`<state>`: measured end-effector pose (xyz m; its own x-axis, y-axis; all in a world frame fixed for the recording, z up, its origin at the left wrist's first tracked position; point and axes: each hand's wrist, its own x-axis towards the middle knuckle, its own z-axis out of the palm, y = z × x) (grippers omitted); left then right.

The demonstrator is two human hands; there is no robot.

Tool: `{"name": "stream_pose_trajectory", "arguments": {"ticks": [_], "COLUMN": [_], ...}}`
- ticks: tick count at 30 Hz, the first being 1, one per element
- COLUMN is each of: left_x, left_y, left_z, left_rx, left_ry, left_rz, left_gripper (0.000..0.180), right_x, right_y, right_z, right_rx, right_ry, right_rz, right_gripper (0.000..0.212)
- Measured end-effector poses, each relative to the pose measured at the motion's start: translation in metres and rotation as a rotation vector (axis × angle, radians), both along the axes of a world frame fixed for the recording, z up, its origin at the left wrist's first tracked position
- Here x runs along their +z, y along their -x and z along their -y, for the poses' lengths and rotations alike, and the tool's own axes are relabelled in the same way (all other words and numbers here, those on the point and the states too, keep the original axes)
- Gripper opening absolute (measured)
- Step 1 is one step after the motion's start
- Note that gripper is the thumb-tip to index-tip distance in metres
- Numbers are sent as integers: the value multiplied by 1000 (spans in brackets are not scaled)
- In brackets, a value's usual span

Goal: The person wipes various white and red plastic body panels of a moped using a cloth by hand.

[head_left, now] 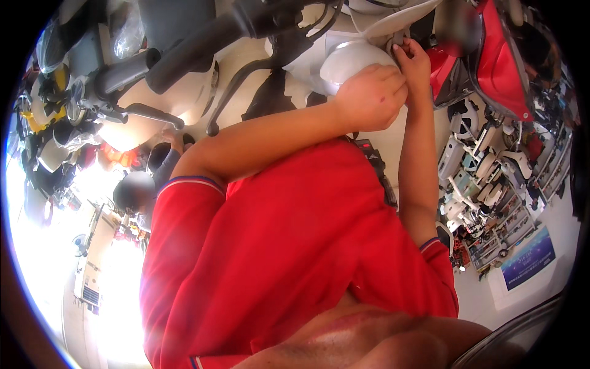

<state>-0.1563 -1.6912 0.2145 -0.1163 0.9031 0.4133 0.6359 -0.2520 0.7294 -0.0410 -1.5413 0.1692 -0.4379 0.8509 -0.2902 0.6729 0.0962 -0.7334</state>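
Note:
My left hand (372, 98) is curled into a closed grip beside a glossy white rounded part (350, 61) of a scooter front. Whatever its fingers hold, if anything, is hidden behind the hand. Just to the right, my right hand (413, 59) is raised, thumb and fingers pinching a small grey piece (397, 42). That piece sits under the edge of a white curved panel (396, 18). A black handlebar (209, 40) with a brake lever (239, 86) stretches above my left forearm.
Another handlebar grip (129, 71) and a cream scooter panel (153, 101) stand at left. Beyond them another person (135, 190) bends down. Red-and-black scooter bodywork (501, 61) is at upper right, near racks of white parts (479, 178).

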Motion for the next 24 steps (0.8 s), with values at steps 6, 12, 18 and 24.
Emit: {"name": "stream_pose_trajectory", "arguments": {"ticks": [6, 12, 18, 24], "left_x": [2, 3, 4, 3], "left_y": [0, 1, 0, 5], "left_z": [-2, -2, 2, 0], "left_rx": [22, 23, -7, 0], "left_ry": [-29, -42, -19, -17], "left_rz": [7, 6, 32, 23], "left_gripper": [25, 26, 25, 24], "right_x": [9, -12, -23, -19], "right_y": [26, 39, 35, 9], "right_z": [-15, -30, -39, -36], "right_rx": [-173, -42, 107, -394], "right_ry": [56, -38, -187, 133], "right_rz": [-166, -91, 167, -297], "right_gripper": [21, 27, 33, 25]}}
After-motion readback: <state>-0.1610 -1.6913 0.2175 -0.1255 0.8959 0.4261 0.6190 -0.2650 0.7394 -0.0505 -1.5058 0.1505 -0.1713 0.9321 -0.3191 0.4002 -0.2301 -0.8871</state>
